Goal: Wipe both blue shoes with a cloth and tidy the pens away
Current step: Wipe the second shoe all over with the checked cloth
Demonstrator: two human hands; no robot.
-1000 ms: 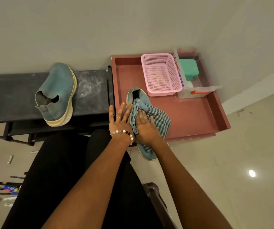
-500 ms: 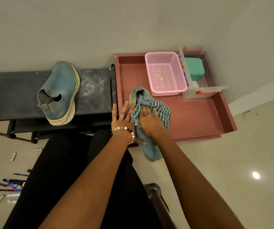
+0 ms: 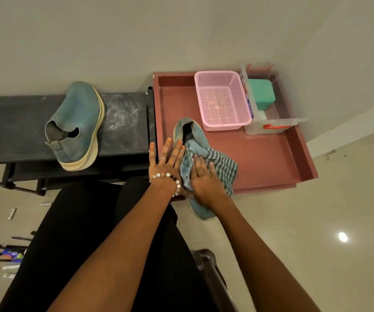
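A plain pale wall (image 3: 136, 37) runs across the far side and meets a second wall at the right, above a glossy tiled floor (image 3: 316, 221) that carries one bright lamp reflection. Against the far wall stands a low black shelf (image 3: 19, 122), its top scuffed with white marks, and touching its right end a red tray counter (image 3: 271, 158) with raised rims.

One blue shoe (image 3: 77, 124) lies on the shelf top, tilted on its side with its cream sole to the right. The other blue shoe (image 3: 192, 140) lies across the near rim of the counter, opening toward the far side and its near end hanging out over the floor. The left hand (image 3: 165, 161) lies flat with straight, spread fingers on the shoe's left side; this grip is wide and holds nothing. The right hand (image 3: 204, 176) presses a striped cloth (image 3: 217, 167) down on the shoe with straight fingers, also a wide grip.

At the far end of the counter sit a pink basket (image 3: 222, 100) and, just right of it, a clear box (image 3: 269, 124) holding a green case (image 3: 261, 93). The right half of the counter is bare red surface.

The pens (image 3: 3, 253) lie scattered on the floor at the near left, beside the person's dark lap
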